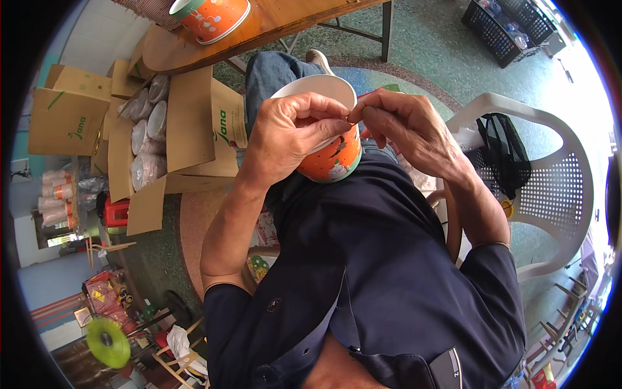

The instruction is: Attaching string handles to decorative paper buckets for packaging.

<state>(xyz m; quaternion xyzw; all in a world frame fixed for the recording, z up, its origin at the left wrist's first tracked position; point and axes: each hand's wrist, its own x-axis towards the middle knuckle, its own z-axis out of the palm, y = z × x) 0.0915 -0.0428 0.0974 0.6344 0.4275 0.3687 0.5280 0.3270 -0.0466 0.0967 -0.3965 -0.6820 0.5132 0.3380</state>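
Note:
An orange paper tub [327,162] with a dark and pale printed pattern, a green base band and a white inside rests in my lap, its open mouth tilted upward. My left hand [285,133] bends over the tub's rim, thumb and index fingertips pressed together. Just right of it, my right hand [405,123] also pinches, and the fingertips of both hands almost meet at the rim. Whatever lies between them is too small to make out.
On the wooden table [291,32] ahead stands another orange tub [210,19]. An opened cardboard box [191,120] of wrapped white cups is at my left. A white plastic chair [570,194] with a black mesh bag [505,152] is at my right; a black crate [505,32] sits beyond.

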